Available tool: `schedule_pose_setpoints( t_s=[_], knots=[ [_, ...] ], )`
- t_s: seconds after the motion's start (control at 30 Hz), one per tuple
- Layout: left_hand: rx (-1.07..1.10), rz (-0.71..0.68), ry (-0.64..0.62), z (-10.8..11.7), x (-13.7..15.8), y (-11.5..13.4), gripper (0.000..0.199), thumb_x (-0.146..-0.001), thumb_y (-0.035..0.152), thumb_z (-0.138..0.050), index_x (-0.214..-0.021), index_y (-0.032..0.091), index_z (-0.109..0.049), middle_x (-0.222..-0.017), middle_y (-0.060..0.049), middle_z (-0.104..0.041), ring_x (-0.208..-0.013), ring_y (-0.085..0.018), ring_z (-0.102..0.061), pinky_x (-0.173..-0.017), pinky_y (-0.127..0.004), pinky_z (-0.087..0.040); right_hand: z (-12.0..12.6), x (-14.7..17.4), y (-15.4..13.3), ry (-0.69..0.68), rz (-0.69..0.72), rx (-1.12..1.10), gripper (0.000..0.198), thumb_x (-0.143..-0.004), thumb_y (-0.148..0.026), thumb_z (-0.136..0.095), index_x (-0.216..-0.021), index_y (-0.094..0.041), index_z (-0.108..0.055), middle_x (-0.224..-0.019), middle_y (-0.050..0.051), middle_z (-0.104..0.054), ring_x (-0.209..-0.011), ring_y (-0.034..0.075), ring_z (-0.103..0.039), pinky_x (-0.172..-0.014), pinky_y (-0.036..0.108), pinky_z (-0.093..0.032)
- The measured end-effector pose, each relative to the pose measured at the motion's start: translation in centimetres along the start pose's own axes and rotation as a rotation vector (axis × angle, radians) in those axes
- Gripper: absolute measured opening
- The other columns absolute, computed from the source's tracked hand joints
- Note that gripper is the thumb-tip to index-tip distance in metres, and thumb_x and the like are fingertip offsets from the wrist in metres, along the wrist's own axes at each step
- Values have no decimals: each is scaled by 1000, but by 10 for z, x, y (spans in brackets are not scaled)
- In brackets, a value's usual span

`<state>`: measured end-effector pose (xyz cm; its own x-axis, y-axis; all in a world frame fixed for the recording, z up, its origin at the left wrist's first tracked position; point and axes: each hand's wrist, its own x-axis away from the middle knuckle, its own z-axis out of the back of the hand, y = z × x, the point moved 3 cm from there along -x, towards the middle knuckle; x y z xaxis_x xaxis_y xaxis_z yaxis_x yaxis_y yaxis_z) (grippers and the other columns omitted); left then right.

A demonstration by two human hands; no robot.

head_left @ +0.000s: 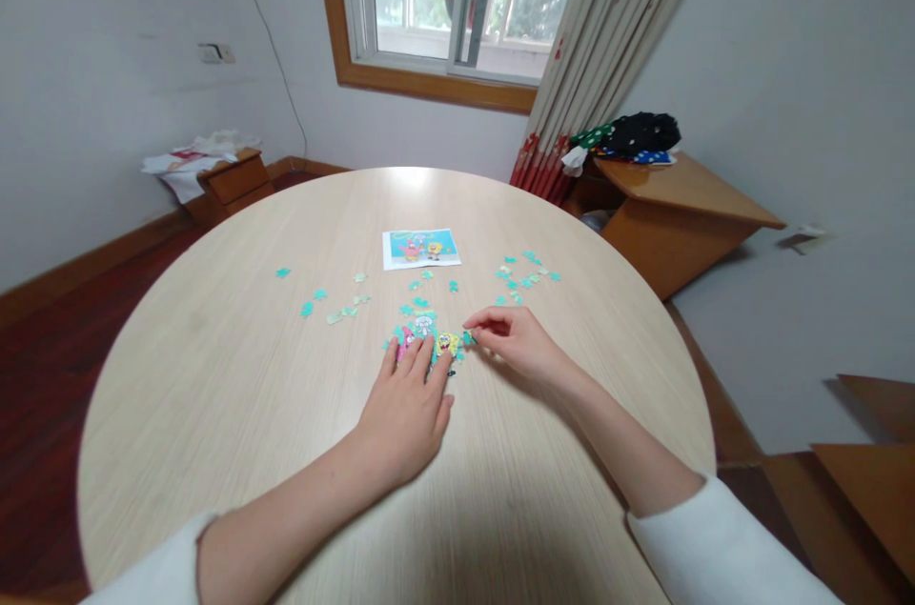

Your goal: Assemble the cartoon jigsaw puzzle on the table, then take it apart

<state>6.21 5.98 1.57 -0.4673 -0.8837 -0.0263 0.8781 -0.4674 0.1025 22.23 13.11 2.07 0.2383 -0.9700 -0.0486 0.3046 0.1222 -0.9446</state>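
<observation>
A partly joined jigsaw puzzle (pixel 425 327) with pink, yellow and teal cartoon figures lies on the round table. My left hand (pixel 410 400) rests flat across its lower part, fingers spread, covering some of it. Just right of the joined part, my right hand (pixel 516 340) pinches a small teal puzzle piece (pixel 469 337) between thumb and forefinger. The piece is close beside the puzzle's right edge; whether they touch I cannot tell. Behind the puzzle lies a printed picture (pixel 421 249) of the same cartoon figures.
Loose teal and pale pieces lie in a right-hand group (pixel 529 281) and a left-hand scatter (pixel 348 312), with several more between puzzle and picture. The pale wood table (pixel 235 376) has a rounded edge. Beyond it stand a wooden cabinet (pixel 686 195) with cloths on top and a curtain (pixel 593 24).
</observation>
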Motion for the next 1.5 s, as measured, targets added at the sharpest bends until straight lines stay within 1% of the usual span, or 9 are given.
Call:
schedule_pose_setpoints(
  t_s=[0.17,0.27,0.4,0.53,0.63,0.8,1.03,1.23,1.5],
  knots=[
    [-8,-16,29,-3,1,-2,51,-92,35,-32,-139,19,-39,-146,-14,-39,-135,-31,-35,-111,-55,-21,-3,2,2,-43,-50,5,10,-64,-21,-62,-68,-15,-69,-63,2,-66,-58,11,-54,-56,24,-42],
    [-33,-24,19,-2,1,-2,50,-92,36,-33,-139,21,-40,-146,-13,-40,-134,-30,-36,-110,-54,-23,-3,2,4,-59,-101,4,9,-62,-19,-61,-66,-15,-68,-54,-1,-60,-50,9,-48,-49,21,-36],
    [-34,-13,-21,1,0,-1,51,-92,35,-35,-139,18,-40,-146,-16,-38,-134,-32,-36,-110,-55,-23,-5,4,3,-86,-179,-1,8,-62,-16,-59,-65,-14,-65,-46,-4,-51,-43,7,-41,-42,19,-28],
    [-26,-10,-33,6,1,2,50,-92,33,-36,-139,16,-41,-146,-18,-38,-135,-33,-35,-110,-55,-23,-8,7,0,-130,-239,17,9,-62,-12,-57,-68,-13,-64,-44,-5,-50,-41,6,-41,-42,19,-29],
    [-26,-13,-34,7,2,2,50,-93,32,-35,-139,16,-41,-146,-18,-38,-135,-33,-35,-110,-55,-24,-10,7,0,-139,-252,42,9,-63,-11,-56,-68,-13,-63,-44,-5,-50,-41,6,-42,-42,19,-30],
    [-23,-16,-2,6,2,1,49,-93,32,-36,-139,16,-42,-146,-17,-39,-134,-33,-36,-110,-56,-24,-10,5,4,-132,-238,48,5,-65,-15,-58,-68,-13,-62,-46,-4,-52,-41,7,-43,-43,20,-32],
    [-28,-16,-40,8,1,2,50,-93,32,-35,-140,15,-41,-146,-18,-37,-135,-33,-35,-109,-57,-25,-9,4,8,-122,-136,145,10,-69,-23,-60,-67,-13,-63,-48,-3,-51,-46,8,-43,-45,20,-31],
    [-29,-13,-28,6,2,2,50,-93,33,-37,-139,16,-41,-146,-17,-38,-134,-33,-36,-110,-56,-24,-8,3,8,-91,-62,262,10,-71,-21,-61,-70,-13,-66,-56,0,-56,-53,9,-46,-51,21,-35],
    [-15,-21,-15,7,1,2,49,-92,32,-37,-138,15,-43,-145,-18,-40,-134,-33,-36,-109,-56,-25,-9,5,7,-95,-38,227,9,-74,-19,-59,-80,-14,-64,-59,-2,-54,-54,9,-47,-53,21,-37]
  ],
)
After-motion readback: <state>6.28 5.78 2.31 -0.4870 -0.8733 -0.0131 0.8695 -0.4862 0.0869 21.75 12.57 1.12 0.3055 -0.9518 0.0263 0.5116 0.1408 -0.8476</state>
